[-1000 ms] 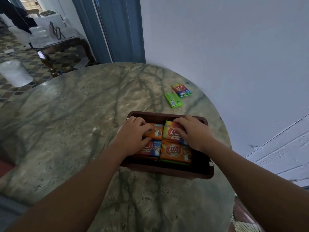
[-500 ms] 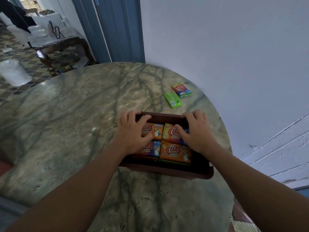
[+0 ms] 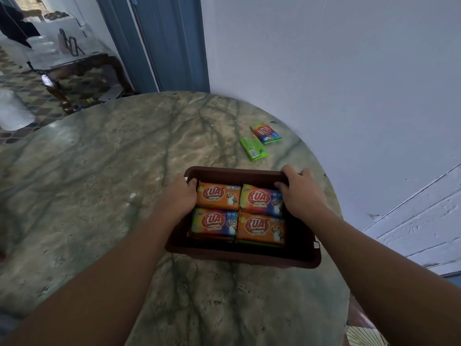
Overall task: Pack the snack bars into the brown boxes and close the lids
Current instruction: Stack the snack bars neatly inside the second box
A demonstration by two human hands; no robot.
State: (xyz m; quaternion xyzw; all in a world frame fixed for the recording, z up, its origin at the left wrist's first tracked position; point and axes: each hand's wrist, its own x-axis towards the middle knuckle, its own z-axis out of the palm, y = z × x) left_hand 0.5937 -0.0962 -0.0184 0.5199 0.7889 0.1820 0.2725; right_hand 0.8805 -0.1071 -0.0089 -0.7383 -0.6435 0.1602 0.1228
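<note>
The left hand [image 3: 178, 196] hides the brown box's [image 3: 239, 257] rim at nine o'clock, and its fingers are out of sight (curled behind the knuckles). The right hand [image 3: 296, 193] covers the corner at two o'clock. Small print on the snack bars [image 3: 238, 214] is unreadable. The table [image 3: 99, 171] is cut off at six o'clock.

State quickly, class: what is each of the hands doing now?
Left hand: grips the brown box's far-left rim.
Right hand: grips its far-right rim.
</note>
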